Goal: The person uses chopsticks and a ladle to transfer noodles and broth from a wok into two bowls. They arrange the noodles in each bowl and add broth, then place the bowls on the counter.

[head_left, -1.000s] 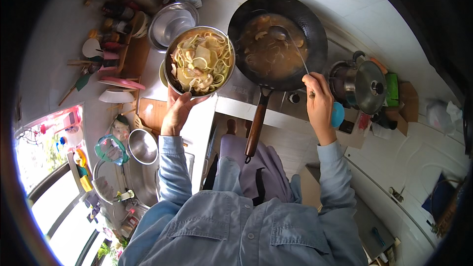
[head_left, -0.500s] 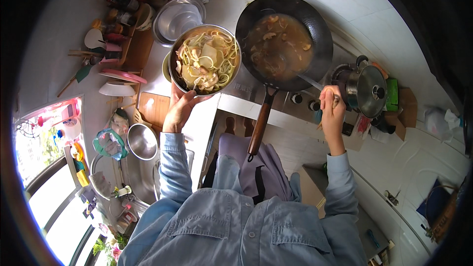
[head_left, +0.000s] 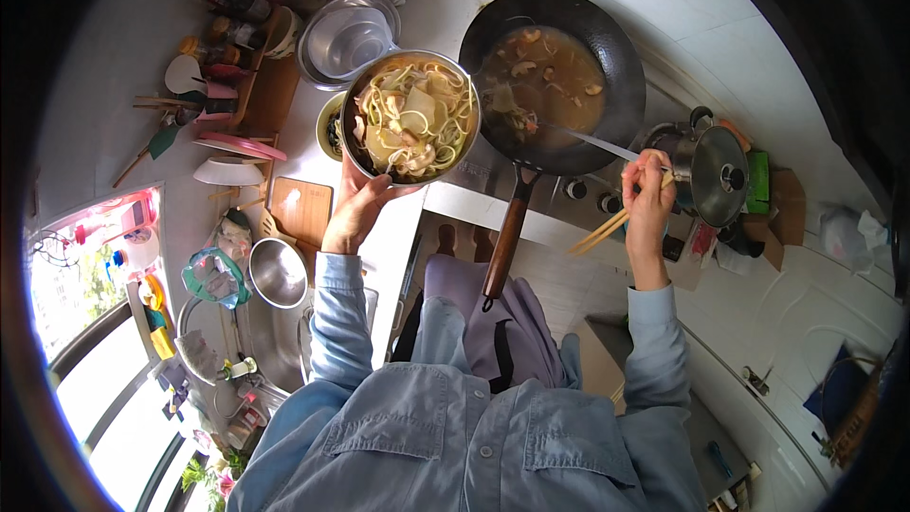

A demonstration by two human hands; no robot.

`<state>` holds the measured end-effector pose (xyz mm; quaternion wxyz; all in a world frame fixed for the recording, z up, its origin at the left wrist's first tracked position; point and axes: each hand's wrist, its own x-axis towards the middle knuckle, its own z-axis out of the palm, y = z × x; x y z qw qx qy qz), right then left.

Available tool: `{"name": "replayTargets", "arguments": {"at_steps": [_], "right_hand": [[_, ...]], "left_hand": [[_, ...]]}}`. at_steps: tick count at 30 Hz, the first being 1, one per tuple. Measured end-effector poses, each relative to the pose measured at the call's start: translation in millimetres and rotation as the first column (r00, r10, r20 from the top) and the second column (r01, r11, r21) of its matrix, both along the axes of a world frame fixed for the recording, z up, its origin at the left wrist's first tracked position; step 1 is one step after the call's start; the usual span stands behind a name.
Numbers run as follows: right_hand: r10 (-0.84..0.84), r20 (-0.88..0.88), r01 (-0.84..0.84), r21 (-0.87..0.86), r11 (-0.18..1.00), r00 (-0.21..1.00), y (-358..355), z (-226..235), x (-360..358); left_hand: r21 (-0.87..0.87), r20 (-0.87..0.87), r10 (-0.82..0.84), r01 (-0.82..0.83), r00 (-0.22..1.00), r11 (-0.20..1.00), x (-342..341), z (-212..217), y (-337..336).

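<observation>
My left hand [head_left: 356,212] grips a metal bowl [head_left: 475,106] from its near side, thumb near the rim. Noodles and pale slices [head_left: 412,118] fill it, and it stands just left of the black wok [head_left: 621,49]. Brown broth with mushroom pieces [head_left: 559,76] lies in the wok. My right hand [head_left: 648,204] is closed around a long metal handle, seemingly a ladle [head_left: 599,143]. Its head, at the wok's left side, is mostly hidden by food and broth. Wooden chopsticks [head_left: 597,233] are also held in that hand, pointing down and left.
A lidded steel pot [head_left: 711,175] stands right of the wok, whose wooden handle [head_left: 507,242] juts toward me. Behind the left bowl are nested basins [head_left: 346,28]; a greenish bowl [head_left: 328,126] sits beside it. A cutting board [head_left: 301,209] and sink [head_left: 275,351] lie left.
My left hand has moved the bowl slightly right, up to the wok's edge. The ladle's head has shifted left, bringing up some food. My right hand has turned, showing the chopsticks.
</observation>
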<state>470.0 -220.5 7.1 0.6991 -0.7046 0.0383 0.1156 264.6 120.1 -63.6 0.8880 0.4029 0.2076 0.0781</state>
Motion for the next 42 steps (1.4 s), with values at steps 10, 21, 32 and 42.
{"name": "replayTargets", "arguments": {"at_steps": [10,21,32,42], "right_hand": [[-0.002,0.151,0.024,-0.143,0.989,0.989,-2.9,44.3,11.9],[-0.101,0.097,0.111,-0.112,0.987,0.990,-4.6,33.5,9.8],[-0.171,0.219,0.204,-0.134,0.970,0.960,-3.5,143.5,15.7],[-0.097,0.407,0.178,-0.165,0.970,0.908,11.5,226.5,-12.2]], "left_hand": [[-0.073,0.061,-0.071,0.076,0.996,0.994,16.2,14.6,-16.0],[-0.081,0.093,-0.137,0.144,0.986,0.986,26.2,8.8,-20.1],[0.028,0.100,-0.189,0.187,0.977,0.982,44.8,15.5,-30.7],[-0.036,0.153,-0.261,0.269,0.953,0.963,72.9,20.6,-47.9]]}}
